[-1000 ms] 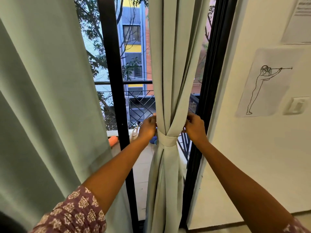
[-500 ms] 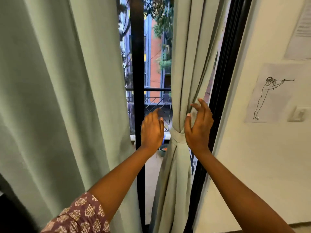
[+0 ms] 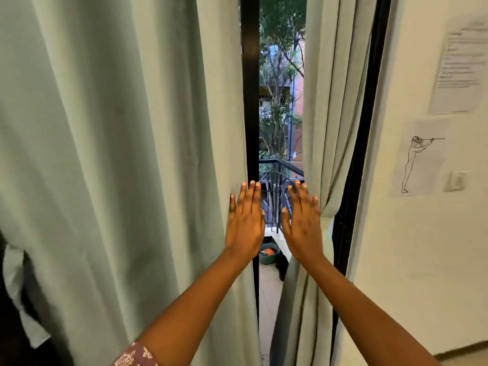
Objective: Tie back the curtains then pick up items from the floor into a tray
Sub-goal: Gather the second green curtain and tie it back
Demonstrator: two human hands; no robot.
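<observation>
Both the left hand (image 3: 244, 223) and right hand (image 3: 303, 225) have flattened, seemingly off the tied curtain (image 3: 327, 128).

Left hand (image 3: 244, 223) and right hand (image 3: 303, 223), fingers straight, side by side between loose left curtain (image 3: 118, 154) and tied right curtain (image 3: 330, 101).

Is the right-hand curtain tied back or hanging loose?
Tied back: the right curtain narrows to a gathered waist beside the right hand. The left curtain hangs spread.

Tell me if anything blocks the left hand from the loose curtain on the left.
Nothing visible does. The left hand is open, its fingers straight, right at the inner edge of the left curtain. The right hand is open in front of the right curtain.
</observation>
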